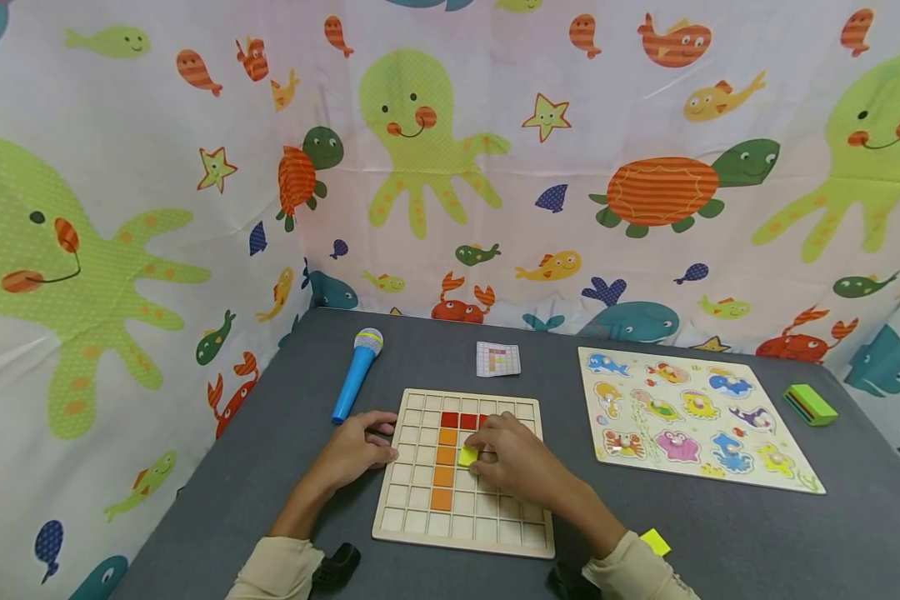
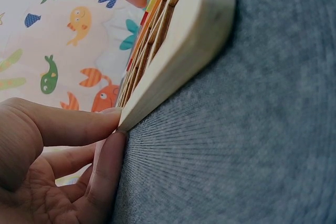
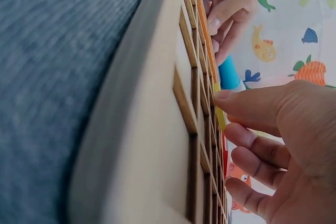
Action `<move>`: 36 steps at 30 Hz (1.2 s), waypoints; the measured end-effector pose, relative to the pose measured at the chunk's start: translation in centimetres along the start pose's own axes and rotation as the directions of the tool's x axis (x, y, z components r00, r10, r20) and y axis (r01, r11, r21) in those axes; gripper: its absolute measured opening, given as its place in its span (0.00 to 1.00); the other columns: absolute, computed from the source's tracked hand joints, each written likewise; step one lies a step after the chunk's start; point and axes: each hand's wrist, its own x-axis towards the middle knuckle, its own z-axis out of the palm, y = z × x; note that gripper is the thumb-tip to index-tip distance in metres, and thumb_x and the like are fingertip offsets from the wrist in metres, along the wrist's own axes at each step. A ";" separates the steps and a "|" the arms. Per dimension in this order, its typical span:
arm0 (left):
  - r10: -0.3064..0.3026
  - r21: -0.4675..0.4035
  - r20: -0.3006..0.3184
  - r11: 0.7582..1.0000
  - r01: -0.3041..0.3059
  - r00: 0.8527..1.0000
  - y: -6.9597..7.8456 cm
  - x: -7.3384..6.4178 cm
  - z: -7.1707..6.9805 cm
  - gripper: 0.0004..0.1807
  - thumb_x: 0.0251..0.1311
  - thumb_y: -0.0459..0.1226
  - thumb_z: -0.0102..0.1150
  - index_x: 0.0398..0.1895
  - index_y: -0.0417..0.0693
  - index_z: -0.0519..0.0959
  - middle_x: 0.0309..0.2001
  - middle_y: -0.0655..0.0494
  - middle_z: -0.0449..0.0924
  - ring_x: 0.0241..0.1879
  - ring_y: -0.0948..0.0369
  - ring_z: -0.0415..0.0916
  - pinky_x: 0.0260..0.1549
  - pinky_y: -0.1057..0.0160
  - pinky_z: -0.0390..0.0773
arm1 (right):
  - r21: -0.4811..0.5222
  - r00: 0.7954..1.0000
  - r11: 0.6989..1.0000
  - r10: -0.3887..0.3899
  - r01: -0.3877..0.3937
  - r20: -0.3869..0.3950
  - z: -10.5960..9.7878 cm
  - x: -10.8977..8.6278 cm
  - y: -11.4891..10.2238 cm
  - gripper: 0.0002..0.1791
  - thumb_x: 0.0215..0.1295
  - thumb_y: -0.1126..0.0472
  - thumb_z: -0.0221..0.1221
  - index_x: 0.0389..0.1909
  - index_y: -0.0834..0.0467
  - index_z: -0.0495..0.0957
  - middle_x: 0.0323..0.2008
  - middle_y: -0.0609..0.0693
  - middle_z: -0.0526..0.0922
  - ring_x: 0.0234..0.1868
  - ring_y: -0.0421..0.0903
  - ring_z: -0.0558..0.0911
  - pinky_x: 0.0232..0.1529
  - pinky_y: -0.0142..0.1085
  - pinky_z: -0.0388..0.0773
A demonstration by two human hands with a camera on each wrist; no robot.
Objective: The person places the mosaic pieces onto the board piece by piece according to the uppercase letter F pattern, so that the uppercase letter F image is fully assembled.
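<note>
A wooden grid board lies on the table, divided into small square cells. Several orange tiles form a column in it, with red tiles in a row across the top of that column. My left hand is at the board's left edge, thumb and finger pinching the rim in the left wrist view. Between the thumb and fingers of my right hand is a yellow square tile, held at the cells just right of the orange column. In the right wrist view that tile stands tilted at the grid's surface.
Behind the board lies a small printed grid card. A blue toy microphone is at the back left. To the right are a sea-animal puzzle board and a green sponge-like block. Loose yellow pieces lie by the right sleeve.
</note>
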 end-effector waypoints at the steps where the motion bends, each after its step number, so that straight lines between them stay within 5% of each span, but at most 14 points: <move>1: 0.001 0.001 0.000 1.000 -0.001 1.000 0.0 0.0 0.0 0.31 0.58 0.25 0.70 0.67 0.38 0.79 0.53 0.45 0.80 0.44 0.57 0.83 0.40 0.57 0.89 | 0.003 1.000 1.000 0.002 -0.002 0.002 0.0 0.0 0.0 0.13 0.61 0.61 0.74 0.47 0.57 0.90 0.41 0.46 0.85 0.40 0.40 0.72 0.42 0.36 0.74; 25: 0.000 -0.004 0.002 1.000 0.000 1.000 0.1 0.0 -0.3 0.31 0.58 0.26 0.70 0.67 0.38 0.79 0.53 0.44 0.80 0.44 0.56 0.83 0.41 0.57 0.89 | 0.117 0.999 0.993 0.026 -0.031 0.047 -1.9 -1.4 0.0 0.15 0.68 0.58 0.71 0.53 0.57 0.88 0.47 0.46 0.87 0.53 0.46 0.80 0.57 0.50 0.81; 36: 0.019 -0.020 0.028 1.000 -0.019 0.999 -0.1 -0.1 -0.5 0.32 0.59 0.26 0.72 0.68 0.37 0.78 0.55 0.43 0.79 0.46 0.56 0.83 0.41 0.55 0.89 | 0.154 0.997 0.986 0.064 -0.069 0.036 -3.9 -4.3 1.3 0.17 0.68 0.56 0.72 0.55 0.55 0.87 0.49 0.44 0.85 0.51 0.46 0.81 0.50 0.43 0.83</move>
